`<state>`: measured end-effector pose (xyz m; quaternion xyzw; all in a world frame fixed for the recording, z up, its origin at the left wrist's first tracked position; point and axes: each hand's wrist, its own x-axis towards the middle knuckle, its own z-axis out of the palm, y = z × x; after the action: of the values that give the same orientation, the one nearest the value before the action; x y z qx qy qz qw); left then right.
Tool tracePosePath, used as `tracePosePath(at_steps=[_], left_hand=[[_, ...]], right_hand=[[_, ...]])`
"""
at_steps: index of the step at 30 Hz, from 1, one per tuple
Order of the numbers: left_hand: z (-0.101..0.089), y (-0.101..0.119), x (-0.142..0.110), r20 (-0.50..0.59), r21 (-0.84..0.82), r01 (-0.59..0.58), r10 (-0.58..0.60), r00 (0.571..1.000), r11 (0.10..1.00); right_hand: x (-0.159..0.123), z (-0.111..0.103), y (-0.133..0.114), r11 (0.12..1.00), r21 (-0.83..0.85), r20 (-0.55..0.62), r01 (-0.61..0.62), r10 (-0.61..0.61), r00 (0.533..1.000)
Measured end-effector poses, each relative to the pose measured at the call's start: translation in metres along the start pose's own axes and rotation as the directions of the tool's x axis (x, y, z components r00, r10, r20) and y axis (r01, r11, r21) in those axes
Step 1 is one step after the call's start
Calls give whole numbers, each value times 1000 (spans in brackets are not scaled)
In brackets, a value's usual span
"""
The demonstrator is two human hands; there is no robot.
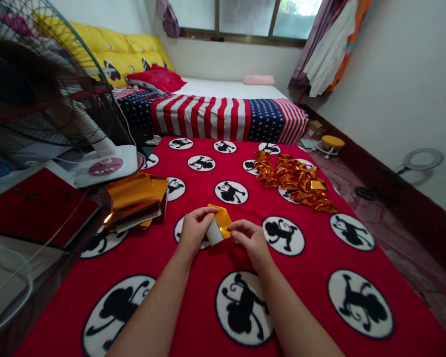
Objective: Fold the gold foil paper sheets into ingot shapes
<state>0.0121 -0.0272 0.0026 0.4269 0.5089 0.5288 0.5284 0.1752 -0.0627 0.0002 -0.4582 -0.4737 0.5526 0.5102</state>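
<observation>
A partly folded sheet of gold foil paper (pixel 223 221), with a pale back side showing, is held just above the red monkey-print cloth (pixel 223 258). My left hand (pixel 196 225) pinches its upper left edge between thumb and fingers. On the other side, my right hand (pixel 248 237) grips the right edge near the lower corner. To the left lies a stack of flat gold foil sheets (pixel 134 198). Several folded gold foil pieces (pixel 293 176) sit grouped at the far right of the cloth.
A standing fan (pixel 107 166) and a dark red board (pixel 37 206) are at the left. Behind the cloth stands a bed with a flag-patterned cover (pixel 215 116). A yellow stool (pixel 332 141) and a ring light (pixel 423 158) are on the right.
</observation>
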Motion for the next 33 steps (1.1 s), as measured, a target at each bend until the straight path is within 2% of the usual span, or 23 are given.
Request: tracePosePath(at_steps=[4, 8, 13, 15, 18, 20, 22, 25, 28, 33], left_hand=[[0, 1, -2, 59, 47, 22, -25, 998, 999], [-2, 1, -2, 106, 21, 33, -35, 994, 999], [-6, -2, 0, 116, 37, 4, -8, 993, 999], [-7, -2, 0, 123, 56, 27, -34, 992, 998], [-8, 0, -1, 163, 75, 59, -71, 984, 995], [-9, 4, -2, 209, 84, 58, -74, 975, 995], [-10, 7, -3, 250, 105, 35, -60, 966, 994], [-10, 11, -3, 306, 172, -14, -39, 951, 985], [-10, 11, -3, 373, 215, -48, -36, 927, 976], [-8, 8, -3, 415, 224, -58, -41, 909, 973]], right_hand=[[-2, -1, 0, 999, -32, -4, 18, -19, 1000], [-2, -2, 2, 995, -67, 51, 71, -68, 996], [-1, -2, 4, 951, -187, 100, 245, -230, 968], [1, -3, 5, 886, -292, 114, 359, -340, 933], [2, -7, 3, 708, -502, 141, 496, -499, 855], [2, -9, 0, 611, -578, 177, 541, -553, 814], [3, -10, -2, 579, -588, 218, 565, -559, 800], [4, -10, -2, 597, -563, 258, 572, -531, 807], [4, -10, 0, 643, -537, 236, 545, -506, 830], [4, -10, 4, 792, -415, 158, 447, -421, 893]])
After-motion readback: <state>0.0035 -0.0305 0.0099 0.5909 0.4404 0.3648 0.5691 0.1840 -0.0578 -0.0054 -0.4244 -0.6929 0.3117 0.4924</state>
